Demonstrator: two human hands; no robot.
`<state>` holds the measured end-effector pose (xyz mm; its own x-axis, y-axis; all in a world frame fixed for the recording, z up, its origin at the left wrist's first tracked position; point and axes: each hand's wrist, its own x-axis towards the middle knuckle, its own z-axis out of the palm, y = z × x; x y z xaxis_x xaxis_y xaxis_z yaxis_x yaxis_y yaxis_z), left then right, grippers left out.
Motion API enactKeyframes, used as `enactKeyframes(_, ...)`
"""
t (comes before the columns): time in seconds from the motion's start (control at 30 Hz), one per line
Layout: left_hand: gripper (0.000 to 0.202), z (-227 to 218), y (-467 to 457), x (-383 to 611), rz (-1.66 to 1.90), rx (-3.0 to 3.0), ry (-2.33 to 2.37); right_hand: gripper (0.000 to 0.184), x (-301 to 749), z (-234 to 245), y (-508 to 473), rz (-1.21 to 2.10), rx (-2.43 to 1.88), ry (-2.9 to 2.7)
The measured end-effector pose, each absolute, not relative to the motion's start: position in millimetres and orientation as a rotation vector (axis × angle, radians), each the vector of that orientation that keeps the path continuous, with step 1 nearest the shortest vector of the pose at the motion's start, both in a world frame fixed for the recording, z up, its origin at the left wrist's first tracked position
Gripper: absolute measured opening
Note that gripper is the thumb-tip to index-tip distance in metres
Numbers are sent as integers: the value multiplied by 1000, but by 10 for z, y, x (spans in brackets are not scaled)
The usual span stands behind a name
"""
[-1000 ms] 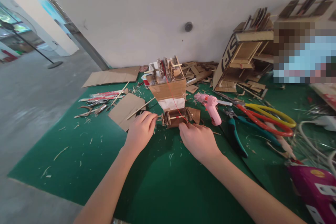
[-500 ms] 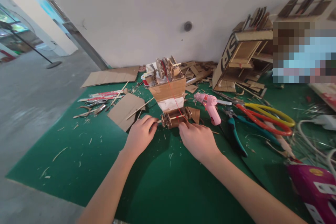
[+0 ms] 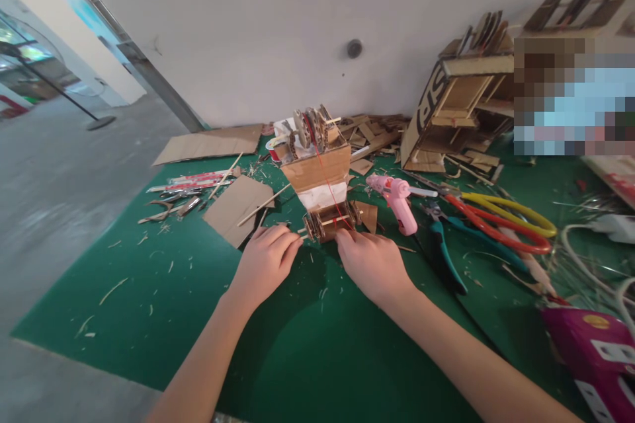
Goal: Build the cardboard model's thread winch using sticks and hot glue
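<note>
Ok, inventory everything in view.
Cardboard model: one, brown, centre
Thread: one, red, centre
Glue gun: one, pink, centre right
Pliers: one, teal grips, beside glue gun
Looped handles: two, red, yellow, right
Power strip: one, magenta, lower right
Cardboard shelf: one, brown, back right
Cardboard scraps: many, brown, back
Cardboard sheets: two, brown, left
Table: one, green, beneath
Wall: one, grey, behind
Floor: one, grey, left
Left hand: one, at model's left
Right hand: one, at model's front
</note>
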<state>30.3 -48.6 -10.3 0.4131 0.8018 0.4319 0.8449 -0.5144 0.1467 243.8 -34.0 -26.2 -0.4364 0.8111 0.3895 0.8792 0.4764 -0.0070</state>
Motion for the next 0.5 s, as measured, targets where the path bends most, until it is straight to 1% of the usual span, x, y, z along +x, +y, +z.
enactKeyframes(0.23,12,-107,-462,309,-744,-2487,-1459,11,2458,-260,-336,-288,-1430,-2405)
enactKeyframes(0.5,18,-126,-404,335,-757,-2392,-1532,13,2463,-263,-318,-279,-1447,-2422)
